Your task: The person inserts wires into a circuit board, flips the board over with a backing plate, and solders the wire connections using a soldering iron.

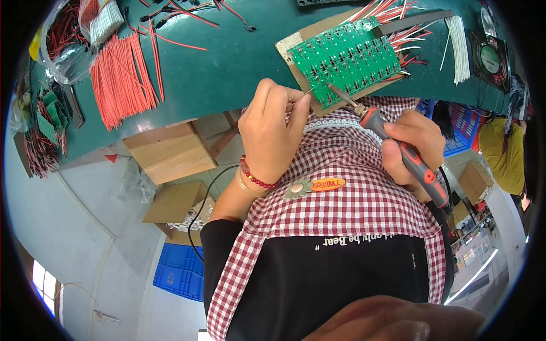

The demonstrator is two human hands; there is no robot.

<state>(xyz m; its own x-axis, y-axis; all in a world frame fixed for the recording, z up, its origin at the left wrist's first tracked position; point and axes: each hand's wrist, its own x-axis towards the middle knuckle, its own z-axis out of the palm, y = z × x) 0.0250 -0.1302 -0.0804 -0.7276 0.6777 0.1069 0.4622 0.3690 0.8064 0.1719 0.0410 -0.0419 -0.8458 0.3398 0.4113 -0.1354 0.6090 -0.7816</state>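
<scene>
My right hand (414,142) grips a soldering iron (418,165) by its grey and red handle. Its metal tip reaches the near part of a green circuit board panel (347,57), dotted with small components. At the panel's near left corner, my left hand (267,131) pinches a thin wire-like strand between thumb and forefinger; I cannot make out its exact kind. A piece of cardboard (291,44) lies under the panel. Red and white wires (405,37) stick out from the panel's far and right edges, and a dark flat bar (412,24) rests across that side.
On the green table (227,62), a thick bundle of red wires (122,82) lies left, near a clear plastic bag (68,62) and small green boards (52,116). White wires (458,48) and a square fan (492,59) are right. Cardboard boxes (170,153) and a blue crate (179,271) stand below.
</scene>
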